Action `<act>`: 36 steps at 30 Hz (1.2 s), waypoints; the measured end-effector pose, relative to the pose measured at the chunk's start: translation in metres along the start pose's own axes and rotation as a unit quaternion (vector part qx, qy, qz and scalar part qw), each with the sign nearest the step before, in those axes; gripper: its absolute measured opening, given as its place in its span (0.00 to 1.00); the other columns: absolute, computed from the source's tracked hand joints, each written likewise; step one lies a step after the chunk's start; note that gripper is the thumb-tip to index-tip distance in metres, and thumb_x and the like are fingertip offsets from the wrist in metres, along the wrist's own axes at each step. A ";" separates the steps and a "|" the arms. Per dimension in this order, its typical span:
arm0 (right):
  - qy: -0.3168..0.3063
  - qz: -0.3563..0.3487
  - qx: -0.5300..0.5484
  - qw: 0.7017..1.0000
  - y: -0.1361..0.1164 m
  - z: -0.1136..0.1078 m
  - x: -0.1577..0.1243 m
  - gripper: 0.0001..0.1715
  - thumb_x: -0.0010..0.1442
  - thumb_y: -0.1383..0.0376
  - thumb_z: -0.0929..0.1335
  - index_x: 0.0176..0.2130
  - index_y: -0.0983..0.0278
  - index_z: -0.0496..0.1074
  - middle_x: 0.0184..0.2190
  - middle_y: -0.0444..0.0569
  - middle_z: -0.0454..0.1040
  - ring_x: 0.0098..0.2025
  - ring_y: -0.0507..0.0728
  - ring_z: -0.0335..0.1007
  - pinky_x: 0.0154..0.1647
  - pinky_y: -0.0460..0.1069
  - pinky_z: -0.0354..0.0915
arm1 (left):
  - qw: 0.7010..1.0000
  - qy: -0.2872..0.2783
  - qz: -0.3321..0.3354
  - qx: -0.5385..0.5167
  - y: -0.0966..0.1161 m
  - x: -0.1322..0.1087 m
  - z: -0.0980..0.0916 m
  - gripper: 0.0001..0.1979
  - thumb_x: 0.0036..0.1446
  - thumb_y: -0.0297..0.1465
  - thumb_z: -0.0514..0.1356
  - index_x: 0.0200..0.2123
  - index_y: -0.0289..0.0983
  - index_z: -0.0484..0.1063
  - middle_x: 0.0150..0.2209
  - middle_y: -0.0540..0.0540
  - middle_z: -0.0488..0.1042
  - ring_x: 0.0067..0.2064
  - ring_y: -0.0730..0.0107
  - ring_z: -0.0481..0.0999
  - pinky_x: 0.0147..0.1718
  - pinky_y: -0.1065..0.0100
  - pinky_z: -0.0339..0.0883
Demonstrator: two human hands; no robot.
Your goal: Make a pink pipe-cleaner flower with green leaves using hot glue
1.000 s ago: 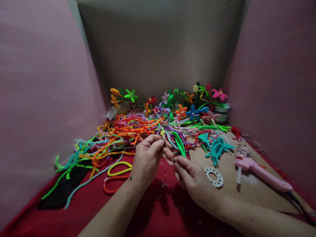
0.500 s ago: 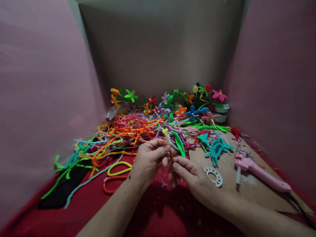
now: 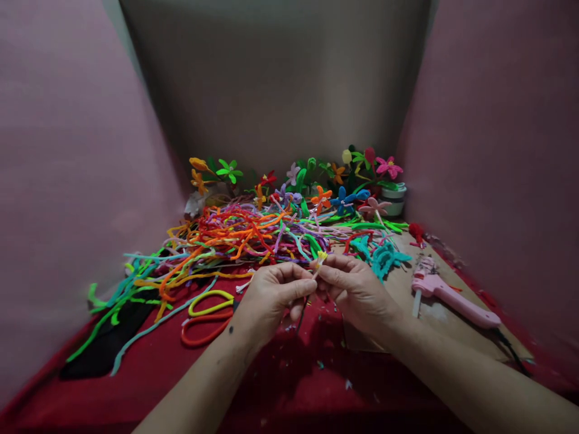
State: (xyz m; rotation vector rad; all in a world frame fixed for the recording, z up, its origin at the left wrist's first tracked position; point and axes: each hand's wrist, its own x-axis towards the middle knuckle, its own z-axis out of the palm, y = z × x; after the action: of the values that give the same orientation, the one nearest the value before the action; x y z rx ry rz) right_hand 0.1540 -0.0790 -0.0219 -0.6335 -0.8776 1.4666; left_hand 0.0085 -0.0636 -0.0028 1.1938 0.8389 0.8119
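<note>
Between my fingertips at the middle of the head view is a flower stamen bundle, pale below with yellow tips. My right hand pinches it between thumb and forefinger just under the yellow end. Against it, my left hand is closed, thumb on forefinger, around the thin lower stem, which shows as a dark line below the fingers. The fingers hide most of the stem. Scissors with yellow and red handles lie beside my left wrist, their blades hidden behind that hand.
A large pile of coloured pipe cleaners covers the back left. Pipe-cleaner flowers stand behind it, near a white pot. At right, a pink glue gun lies on a board, with teal fuzzy pieces nearby.
My right hand has moved up, and its fingers now grip near the yellow tips. The stamen bundle sits lower and tilts right. The view has shifted slightly to the right.
</note>
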 end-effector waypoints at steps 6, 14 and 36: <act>-0.038 0.041 0.028 0.998 0.003 -0.006 0.002 0.06 0.45 0.68 0.73 0.27 0.67 0.73 0.23 0.44 0.71 0.23 0.48 0.64 0.25 0.45 0.58 | 1.000 -0.002 -0.001 -0.026 -0.003 -0.003 -0.002 0.09 0.44 0.33 0.64 0.23 0.34 0.69 0.11 0.55 0.63 0.10 0.84 0.55 0.10 0.79 0.46; -0.039 0.066 0.023 0.997 0.003 -0.007 0.002 0.04 0.45 0.72 0.72 0.25 0.69 0.72 0.20 0.43 0.69 0.22 0.47 0.64 0.25 0.44 0.59 | 1.000 -0.002 -0.004 -0.016 -0.010 -0.006 0.000 0.08 0.46 0.32 0.62 0.24 0.35 0.67 0.10 0.56 0.62 0.09 0.82 0.55 0.07 0.79 0.48; -0.038 0.144 0.047 0.988 0.006 -0.014 0.004 0.09 0.46 0.74 0.71 0.33 0.70 0.71 0.28 0.48 0.74 0.22 0.46 0.68 0.20 0.39 0.63 | 0.585 0.056 0.056 0.807 -0.015 -0.049 -0.130 0.10 0.55 0.27 0.48 0.35 0.36 0.68 0.37 0.40 0.70 0.37 0.61 0.67 0.37 0.62 0.58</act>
State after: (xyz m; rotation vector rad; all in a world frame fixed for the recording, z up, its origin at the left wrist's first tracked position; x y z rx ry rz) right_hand 0.1614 -0.0728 -0.0337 -0.6579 -0.7922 1.7920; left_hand -0.1271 -0.0515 -0.0326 2.8165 1.7079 -0.0742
